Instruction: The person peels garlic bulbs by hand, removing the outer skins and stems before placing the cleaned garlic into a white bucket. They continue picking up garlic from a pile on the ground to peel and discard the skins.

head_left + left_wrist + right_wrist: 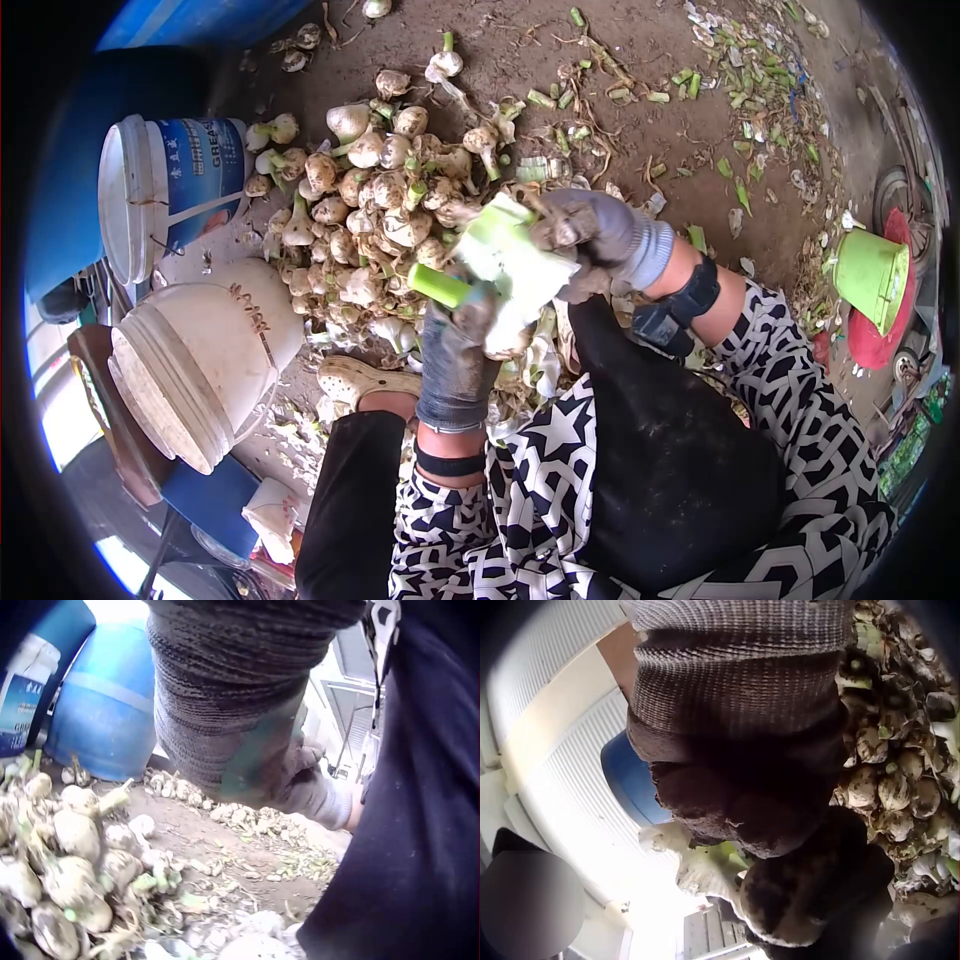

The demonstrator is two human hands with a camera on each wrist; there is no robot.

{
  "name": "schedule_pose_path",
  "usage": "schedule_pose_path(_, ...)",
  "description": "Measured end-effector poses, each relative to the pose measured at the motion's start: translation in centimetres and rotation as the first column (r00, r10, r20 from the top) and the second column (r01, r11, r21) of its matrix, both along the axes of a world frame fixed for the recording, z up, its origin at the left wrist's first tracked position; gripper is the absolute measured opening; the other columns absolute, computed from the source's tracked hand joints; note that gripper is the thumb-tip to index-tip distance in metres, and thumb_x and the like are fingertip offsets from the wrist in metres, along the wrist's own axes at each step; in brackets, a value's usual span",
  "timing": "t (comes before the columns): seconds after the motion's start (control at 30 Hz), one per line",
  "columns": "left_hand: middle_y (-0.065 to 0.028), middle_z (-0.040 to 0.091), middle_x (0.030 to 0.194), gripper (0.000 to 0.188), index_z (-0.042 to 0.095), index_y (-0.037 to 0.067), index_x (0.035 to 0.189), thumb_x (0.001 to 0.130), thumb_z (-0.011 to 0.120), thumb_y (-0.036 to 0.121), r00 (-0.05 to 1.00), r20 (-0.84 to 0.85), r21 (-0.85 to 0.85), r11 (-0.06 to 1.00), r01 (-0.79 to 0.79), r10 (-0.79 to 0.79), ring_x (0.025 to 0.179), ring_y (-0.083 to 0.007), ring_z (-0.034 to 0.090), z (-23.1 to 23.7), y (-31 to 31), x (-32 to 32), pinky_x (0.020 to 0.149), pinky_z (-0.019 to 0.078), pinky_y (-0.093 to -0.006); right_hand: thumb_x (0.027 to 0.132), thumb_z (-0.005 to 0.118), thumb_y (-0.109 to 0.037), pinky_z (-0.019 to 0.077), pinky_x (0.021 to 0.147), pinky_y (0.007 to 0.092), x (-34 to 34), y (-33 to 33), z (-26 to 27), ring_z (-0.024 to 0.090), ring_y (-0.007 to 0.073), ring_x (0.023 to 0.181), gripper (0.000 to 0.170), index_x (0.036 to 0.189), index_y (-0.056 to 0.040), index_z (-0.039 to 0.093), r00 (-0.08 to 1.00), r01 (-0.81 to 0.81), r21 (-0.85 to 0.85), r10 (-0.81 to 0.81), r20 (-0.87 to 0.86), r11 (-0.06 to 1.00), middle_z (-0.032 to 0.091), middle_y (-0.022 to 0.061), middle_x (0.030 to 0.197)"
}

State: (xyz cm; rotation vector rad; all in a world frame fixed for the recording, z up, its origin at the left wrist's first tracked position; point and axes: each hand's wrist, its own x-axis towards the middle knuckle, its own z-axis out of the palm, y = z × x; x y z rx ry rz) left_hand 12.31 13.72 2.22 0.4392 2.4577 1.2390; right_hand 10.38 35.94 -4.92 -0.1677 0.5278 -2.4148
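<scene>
In the head view my gloved left hand holds a garlic bulb by its cut green stem, the stem poking out past the fingers. My gloved right hand pinches the pale green and white outer leaves, which blur between the two hands. The bulb itself is mostly hidden by the fingers and leaves. From the right wrist, the glove has its fingers bent down, with pale husk hanging below them. The left wrist view shows mainly the dirty glove cuff.
A heap of garlic bulbs lies on the dirt floor ahead. Trimmed stems and peel litter the right side. A white bucket and a blue-labelled bucket stand left; a green bucket sits far right. A beige clog is near the heap.
</scene>
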Motion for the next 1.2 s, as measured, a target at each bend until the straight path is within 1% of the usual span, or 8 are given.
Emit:
schedule_pose_path(0.07,-0.0094,0.063,0.095,0.036,0.061,0.005,0.097,0.093,0.057,0.041,0.561,0.825,0.480,0.444,-0.756,0.064,0.077,-0.0174,0.064,1.9,1.8,-1.3,0.066,0.0547,-0.0301,0.092,0.052,-0.022,0.0370,0.033,0.0356,0.8,1.5,4.3,0.046,0.0177,0.033,0.028,0.081,0.0017,0.061,0.993,0.090,0.290,-0.108,0.046,0.953,0.049,0.0099,0.046)
schedule_pose_path(0.4,-0.0081,0.060,0.126,0.036,0.054,0.015,0.126,0.098,0.042,0.033,0.626,0.776,0.595,-0.236,-0.768,-0.082,0.123,-0.0307,0.050,0.8,-1.6,-6.2,0.105,0.0233,-0.0680,0.085,0.061,-0.024,0.0477,0.093,0.0408,9.2,8.1,10.5,0.059,0.0240,0.107,0.036,0.112,-0.0012,0.056,0.567,0.284,0.183,-0.319,0.759,0.941,0.061,0.0165,0.111)
schedule_pose_path(0.47,-0.0083,0.060,0.126,0.037,0.055,0.015,0.125,0.097,0.042,0.034,0.647,0.757,0.614,-0.236,-0.753,-0.094,0.123,-0.0309,0.050,0.9,-1.9,-6.6,0.105,0.0236,-0.0682,0.085,0.059,-0.023,0.0528,0.082,0.0382,8.3,7.0,9.4,0.066,0.0235,0.091,0.024,0.102,-0.0049,0.061,0.826,0.554,0.299,-0.558,-0.082,0.777,0.067,0.0133,0.097)
schedule_pose_path(0.53,-0.0085,0.060,0.126,0.037,0.056,0.015,0.123,0.097,0.041,0.035,0.642,0.758,0.614,-0.208,-0.762,-0.114,0.123,-0.0314,0.049,1.0,-1.5,-6.3,0.106,0.0230,-0.0683,0.085,0.059,-0.027,0.0546,0.068,0.0391,5.1,8.4,12.2,0.069,0.0258,0.072,0.022,0.092,-0.0069,0.063,0.862,-0.300,0.953,0.442,0.249,0.048,0.069,0.0104,0.080)
schedule_pose_path(0.63,-0.0088,0.061,0.124,0.038,0.060,0.014,0.118,0.095,0.042,0.039,0.590,0.797,0.582,-0.099,-0.807,-0.127,0.124,-0.0324,0.048,1.1,-0.8,-5.9,0.107,0.0210,-0.0682,0.085,0.059,-0.030,0.0535,0.058,0.0429,5.4,6.2,6.6,0.067,0.0289,0.062,0.030,0.110,-0.0130,0.057,0.754,0.335,0.739,0.637,0.163,-0.585,0.067,0.0098,0.071)
schedule_pose_path(0.93,-0.0147,0.051,0.135,0.057,0.041,0.000,0.136,0.095,0.040,0.039,0.444,0.875,0.456,0.022,-0.890,-0.190,0.127,-0.0227,0.045,-0.9,-0.1,-4.9,0.111,0.0276,-0.0388,0.075,0.067,-0.015,0.0487,0.045,0.0291,-3.7,-4.5,6.9,0.062,0.0153,0.060,0.037,0.111,-0.0133,0.059,0.225,0.949,0.311,0.590,-0.776,0.046,0.057,0.0009,0.070)
schedule_pose_path(1.07,-0.0214,0.042,0.141,0.064,0.034,0.003,0.141,0.092,0.040,0.044,0.623,0.725,0.645,-0.028,-0.764,-0.294,0.132,-0.0322,0.038,-1.9,-1.2,-4.1,0.111,0.0258,-0.0523,0.078,0.065,-0.007,0.0508,0.061,0.0312,-0.8,-1.6,9.6,0.064,0.0160,0.067,0.013,0.091,-0.0037,0.063,0.610,0.402,0.717,0.417,-0.673,0.569,0.063,0.0069,0.070)
schedule_pose_path(1.2,-0.0173,0.052,0.132,0.052,0.046,0.003,0.131,0.092,0.048,0.038,0.651,0.727,0.576,0.321,-0.752,0.219,0.119,-0.0334,0.052,-4.1,-1.8,-4.5,0.104,0.0361,-0.0579,0.094,0.053,-0.008,0.0517,0.062,0.0221,1.8,3.6,8.3,0.065,0.0172,0.077,0.029,0.119,0.0062,0.054,0.964,-0.125,0.159,0.158,-0.215,0.979,0.066,0.0168,0.094)
